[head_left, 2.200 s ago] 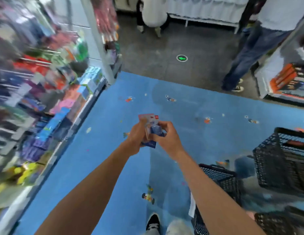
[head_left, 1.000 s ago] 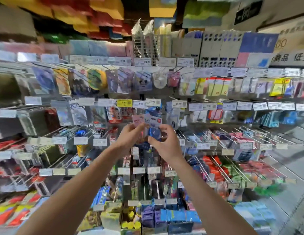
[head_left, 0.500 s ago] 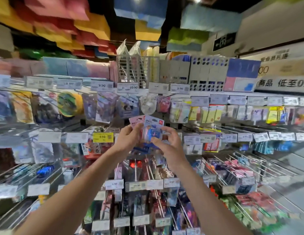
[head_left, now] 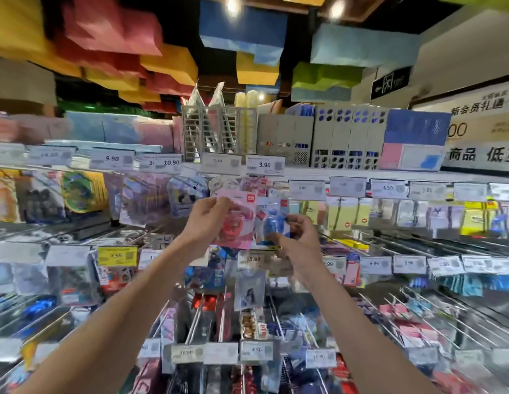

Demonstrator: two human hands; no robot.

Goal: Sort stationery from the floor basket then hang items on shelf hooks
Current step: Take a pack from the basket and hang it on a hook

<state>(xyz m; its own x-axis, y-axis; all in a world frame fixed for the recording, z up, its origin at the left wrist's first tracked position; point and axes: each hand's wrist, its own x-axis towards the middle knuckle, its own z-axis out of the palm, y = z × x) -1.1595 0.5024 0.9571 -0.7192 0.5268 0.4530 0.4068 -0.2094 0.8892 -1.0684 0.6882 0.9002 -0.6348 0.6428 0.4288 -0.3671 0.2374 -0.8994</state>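
Stationery packs, two carded blisters, are held up in front of the shelf rack [head_left: 361, 177], just below its top ledge. Rack fills the view: rows of shelf hooks [head_left: 435, 245] loaded with hanging goods, price tags [head_left: 264, 165] along each rail. Much of it is blurred.

Left hand [head_left: 203, 223] grasps the pink pack [head_left: 235, 220] by its left edge, thumb across the card front. Right hand [head_left: 297, 238] pinches the blue pack [head_left: 271, 220] at its lower right side, fingers closed on it. Packs sit side by side, edges overlapping or touching; cannot tell which.

Judged step: matching each pack to its hook row. Floor basket not in view.

Risks:
- Hang holes at the card tops are not discernible, so threading a hook may miss and bend the card.
- Both hands occupied; freeing one means carrying two packs in the other, and one could slip.
- Hooks are crowded; pushing a pack on could knock neighbouring goods off.
- Similar packaging nearby; wrong hook likely if the tag is misread.
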